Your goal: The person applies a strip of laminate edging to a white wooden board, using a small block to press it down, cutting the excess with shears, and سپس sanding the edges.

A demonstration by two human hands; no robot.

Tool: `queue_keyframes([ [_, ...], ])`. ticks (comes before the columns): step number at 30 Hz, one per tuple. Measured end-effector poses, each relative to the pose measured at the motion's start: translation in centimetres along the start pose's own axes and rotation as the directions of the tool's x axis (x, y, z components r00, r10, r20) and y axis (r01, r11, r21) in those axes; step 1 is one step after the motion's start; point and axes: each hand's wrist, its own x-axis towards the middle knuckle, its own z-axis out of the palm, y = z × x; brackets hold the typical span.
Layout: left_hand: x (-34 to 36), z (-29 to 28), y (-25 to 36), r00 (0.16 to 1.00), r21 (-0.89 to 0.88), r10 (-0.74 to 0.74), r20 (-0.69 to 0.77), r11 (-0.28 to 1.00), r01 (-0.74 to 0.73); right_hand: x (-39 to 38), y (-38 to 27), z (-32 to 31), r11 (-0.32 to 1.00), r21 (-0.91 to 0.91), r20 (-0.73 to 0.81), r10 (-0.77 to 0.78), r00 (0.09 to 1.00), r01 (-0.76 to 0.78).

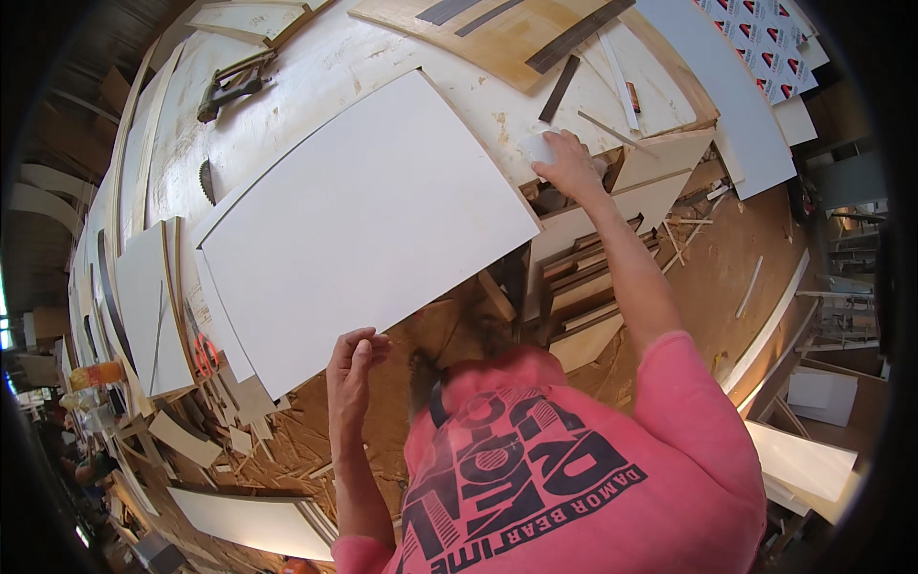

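White and flat, the large rectangular laminate board [359, 225] lies tilted across the pale wooden workbench [316, 67], its near edge overhanging. The left hand [352, 368] hovers just below that edge, fingers loosely curled on nothing, while the right hand [569, 163] presses a small white block [537, 148] at the bench edge.

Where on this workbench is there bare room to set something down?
Bare bench top shows between the big white panel and the hand tool, and above the panel's far edge. It is crowded by the right hand, among the wood strips and offcuts.
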Motion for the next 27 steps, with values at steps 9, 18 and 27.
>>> queue_keyframes([
  [9,15.6,-10.8,2.0,0.87,0.84,0.492,0.023,0.462,-0.283,-16.6,-3.6,-0.1,-0.018,0.985,0.16,0.458,0.874,-0.171],
  [18,21.3,-13.4,-0.8,0.78,0.885,0.479,0.402,0.014,-0.465,-19.4,-13.7,6.4,0.025,0.996,0.051,0.602,0.797,-0.082],
  [27,21.1,-14.0,-0.6,0.797,0.897,0.48,0.366,0.044,-0.439,-29.1,-28.8,12.9,0.119,0.945,0.229,0.427,0.875,-0.305],
])
